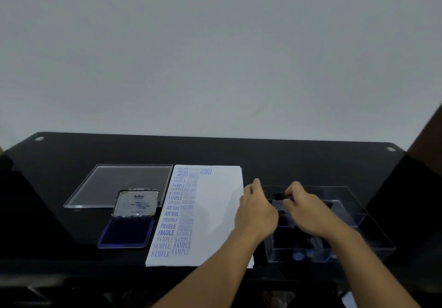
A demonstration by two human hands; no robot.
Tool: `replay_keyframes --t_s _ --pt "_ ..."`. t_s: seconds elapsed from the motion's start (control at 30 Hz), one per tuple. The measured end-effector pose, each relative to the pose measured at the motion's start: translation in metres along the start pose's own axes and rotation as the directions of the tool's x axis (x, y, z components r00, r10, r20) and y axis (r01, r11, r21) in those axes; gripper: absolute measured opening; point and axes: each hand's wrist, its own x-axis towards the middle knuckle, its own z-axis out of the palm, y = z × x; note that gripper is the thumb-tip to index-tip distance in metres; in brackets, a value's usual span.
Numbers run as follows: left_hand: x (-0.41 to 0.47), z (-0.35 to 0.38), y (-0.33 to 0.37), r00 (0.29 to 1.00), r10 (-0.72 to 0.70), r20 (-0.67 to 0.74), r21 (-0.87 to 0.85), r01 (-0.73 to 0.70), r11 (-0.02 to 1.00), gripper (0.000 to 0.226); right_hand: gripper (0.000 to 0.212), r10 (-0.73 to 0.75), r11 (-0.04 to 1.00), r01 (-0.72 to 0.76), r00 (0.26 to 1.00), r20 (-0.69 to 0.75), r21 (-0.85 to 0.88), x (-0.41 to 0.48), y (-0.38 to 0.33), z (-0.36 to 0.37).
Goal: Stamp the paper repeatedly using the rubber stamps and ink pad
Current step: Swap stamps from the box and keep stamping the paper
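A white paper sheet (215, 212) lies on the black table, its left part covered with columns of blue stamped words. Left of it sits an open ink pad (126, 232) with a blue pad and raised lid. Right of the paper stands a clear plastic organizer box (358, 214) holding dark stamps. My right hand (303, 209) is over the box and pinches a small black rubber stamp (279, 196). My left hand (257, 212) hovers at the paper's right edge beside the box, fingers curled; I cannot tell whether it holds anything.
A clear acrylic tray (95, 188) lies flat behind the ink pad. The black table (287, 159) ends at a pale wall. Dark shapes rise at the far left and right edges of the table.
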Motion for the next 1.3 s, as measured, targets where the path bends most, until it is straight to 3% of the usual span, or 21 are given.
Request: replay_keyframes --t_s 0.23,0.53,0.97,1.07,1.17,1.3 --pt "0.003 0.021 -0.003 0.994 -0.025 -0.106 0.153 0.041 0.987 0.074 0.011 -0.06 0.972 0.054 0.998 -0.018 -0.227 0.003 -0.008 0.011" --pt "0.006 0.024 -0.005 0.995 0.001 -0.104 0.321 0.033 0.947 0.074 0.008 -0.042 0.966 0.036 0.999 -0.019 -0.257 0.01 -0.002 0.019" --pt "0.005 0.024 -0.006 0.99 0.01 -0.142 0.319 0.036 0.947 0.071 0.014 -0.013 0.947 0.012 1.0 -0.001 -0.322 0.015 -0.001 0.02" --pt "0.005 0.023 -0.007 0.99 0.017 -0.142 0.315 0.029 0.949 0.072 0.013 0.01 0.984 -0.008 1.0 0.012 -0.18 0.014 0.005 0.013" --pt "0.003 0.022 -0.006 0.99 0.015 -0.141 0.296 0.027 0.955 0.07 0.018 0.024 0.998 -0.018 0.994 -0.107 0.065 0.006 0.01 0.0" --pt "0.003 0.021 -0.004 0.99 0.008 -0.14 0.291 0.034 0.956 0.068 0.021 0.027 0.998 -0.017 0.983 -0.182 0.056 -0.013 0.012 -0.013"
